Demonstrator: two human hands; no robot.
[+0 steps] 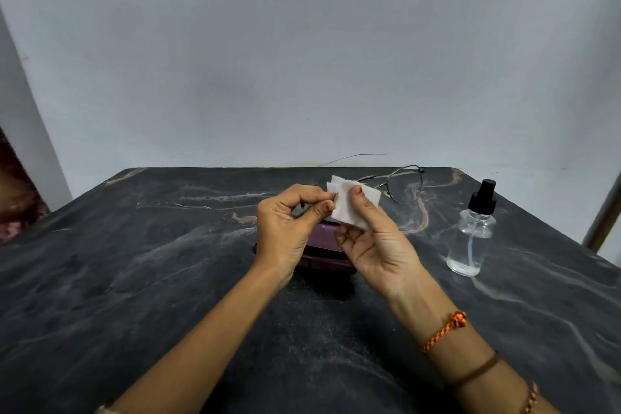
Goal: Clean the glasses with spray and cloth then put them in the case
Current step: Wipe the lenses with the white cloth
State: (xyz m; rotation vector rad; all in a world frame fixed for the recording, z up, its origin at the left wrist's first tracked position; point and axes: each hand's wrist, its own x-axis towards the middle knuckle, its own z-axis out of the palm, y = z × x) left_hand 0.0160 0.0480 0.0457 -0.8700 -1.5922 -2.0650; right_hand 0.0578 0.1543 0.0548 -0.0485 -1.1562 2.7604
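Observation:
Thin metal-framed glasses (405, 183) are held up above the dark marble table (168, 279). One lens shows to the right; the other is covered by a folded white cloth (346, 208). My left hand (289, 225) pinches the frame at the cloth's left edge. My right hand (376, 245) pinches the cloth over the hidden lens, thumb on top. A purple case (324, 247) lies on the table right under both hands, mostly hidden. A clear spray bottle (472, 232) with a black nozzle stands upright to the right.
A pale wall runs just behind the table's far edge. One thin temple arm (356, 157) of the glasses sticks out against the wall. A metal post (601, 212) stands at the table's right edge.

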